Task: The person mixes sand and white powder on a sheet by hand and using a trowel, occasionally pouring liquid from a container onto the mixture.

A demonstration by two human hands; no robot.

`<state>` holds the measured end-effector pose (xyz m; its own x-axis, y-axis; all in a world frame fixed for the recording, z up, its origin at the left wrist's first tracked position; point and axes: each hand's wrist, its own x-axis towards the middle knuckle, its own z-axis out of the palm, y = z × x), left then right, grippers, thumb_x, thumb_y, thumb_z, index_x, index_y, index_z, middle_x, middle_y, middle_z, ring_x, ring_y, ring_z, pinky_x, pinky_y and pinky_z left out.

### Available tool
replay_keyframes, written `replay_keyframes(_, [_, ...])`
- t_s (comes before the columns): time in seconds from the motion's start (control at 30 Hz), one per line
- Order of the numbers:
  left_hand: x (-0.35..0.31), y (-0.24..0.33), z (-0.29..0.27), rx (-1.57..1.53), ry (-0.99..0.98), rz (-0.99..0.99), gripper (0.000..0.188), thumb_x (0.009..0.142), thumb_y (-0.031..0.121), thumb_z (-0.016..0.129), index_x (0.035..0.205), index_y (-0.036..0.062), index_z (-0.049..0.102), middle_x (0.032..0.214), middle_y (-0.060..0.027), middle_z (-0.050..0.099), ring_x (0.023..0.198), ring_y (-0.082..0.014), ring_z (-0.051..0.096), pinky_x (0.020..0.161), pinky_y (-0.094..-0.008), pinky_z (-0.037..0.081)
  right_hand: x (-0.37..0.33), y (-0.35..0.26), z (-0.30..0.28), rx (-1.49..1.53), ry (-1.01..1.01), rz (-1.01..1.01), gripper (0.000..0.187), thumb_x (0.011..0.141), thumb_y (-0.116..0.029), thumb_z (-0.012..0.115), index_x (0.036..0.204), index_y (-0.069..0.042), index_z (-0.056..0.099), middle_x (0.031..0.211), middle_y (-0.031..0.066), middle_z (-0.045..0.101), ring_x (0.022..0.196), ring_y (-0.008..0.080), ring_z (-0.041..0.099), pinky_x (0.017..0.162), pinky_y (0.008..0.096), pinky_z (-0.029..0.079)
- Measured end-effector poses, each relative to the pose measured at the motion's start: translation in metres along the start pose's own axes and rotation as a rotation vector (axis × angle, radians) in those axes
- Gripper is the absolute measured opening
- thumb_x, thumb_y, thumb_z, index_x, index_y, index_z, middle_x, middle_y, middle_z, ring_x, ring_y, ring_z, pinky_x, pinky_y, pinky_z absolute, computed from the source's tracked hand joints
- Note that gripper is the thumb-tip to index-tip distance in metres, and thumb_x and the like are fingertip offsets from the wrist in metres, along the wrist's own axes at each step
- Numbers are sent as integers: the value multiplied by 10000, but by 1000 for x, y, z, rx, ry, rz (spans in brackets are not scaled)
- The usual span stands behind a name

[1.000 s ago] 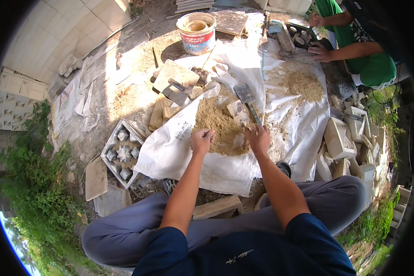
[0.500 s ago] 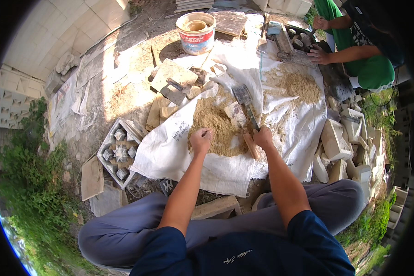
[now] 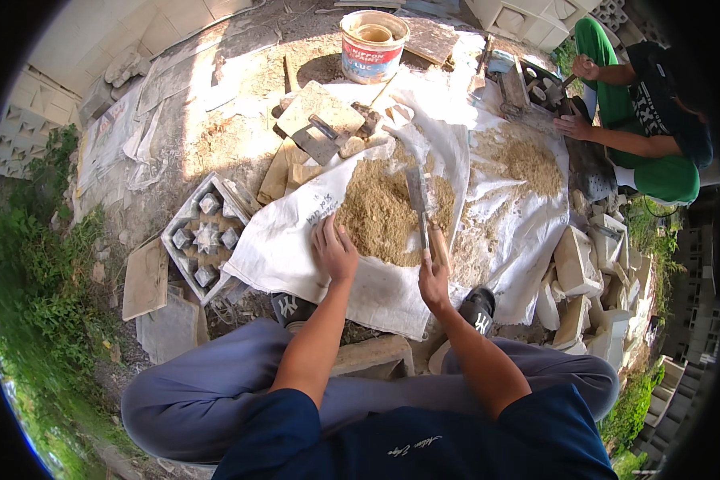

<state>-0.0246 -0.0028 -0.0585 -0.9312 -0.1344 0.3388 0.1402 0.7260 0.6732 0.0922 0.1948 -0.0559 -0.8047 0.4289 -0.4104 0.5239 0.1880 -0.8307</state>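
Observation:
A heap of damp sandy mix (image 3: pixel 372 212) sits on a white woven sack (image 3: pixel 280 248) in front of me. My right hand (image 3: pixel 434 282) grips a long metal tool with a flat blade (image 3: pixel 417 188), held upright over the heap's right side. Close beside that tool is a wooden handle (image 3: pixel 439 245); what it belongs to is partly hidden. My left hand (image 3: pixel 334 250) rests on the sack at the heap's left edge, palm down, fingers extended and nothing visible in them.
A patterned mould (image 3: pixel 206 236) lies at left. Beyond the heap are a trowel (image 3: pixel 322 132) on a board and a paint bucket (image 3: pixel 373 60). Pale cast blocks (image 3: pixel 578 260) are piled at right. A co-worker (image 3: pixel 640 120) squats at far right beside a second sand patch (image 3: pixel 528 164).
My left hand has come back from the sand onto the sack, its fingers opening from a pinch. My right hand has drawn nearer to me, turning the tool more upright and edge-on. The view has shifted.

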Motion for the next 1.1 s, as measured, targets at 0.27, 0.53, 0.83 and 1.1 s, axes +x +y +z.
replay_keyframes(0.27, [-38,-20,-4,-212,-228,78,620,1046,319,349,1515,-76,257,1555,-285,307,1443,-458,288,1204,-486,234,-33,24,27,-47,-132,21,712,1041,-544,411,619,29,441,562,97,379,600,188,354,547,445,329])
replay_keyframes(0.53, [-39,-28,-9,-180,-227,81,624,1060,345,314,1516,-76,256,1555,-290,306,1440,-467,289,1194,-490,253,-26,13,29,-351,-172,95,825,1001,-640,369,704,95,600,686,327,582,677,466,560,726,535,447])
replay_keyframes(0.83, [-38,-26,-4,-199,-206,108,620,1056,333,324,1520,-72,254,1553,-286,313,1435,-455,309,1190,-490,264,-29,26,23,-156,-129,-83,757,1024,-576,397,687,86,545,596,265,504,577,334,472,634,503,416])
replay_keyframes(1.1, [-39,-27,-7,-221,-189,81,609,1057,334,321,1510,-72,280,1545,-279,332,1425,-459,324,1186,-478,273,-32,16,23,-203,-167,-7,732,1031,-552,413,631,54,500,552,172,468,542,259,417,562,467,377])
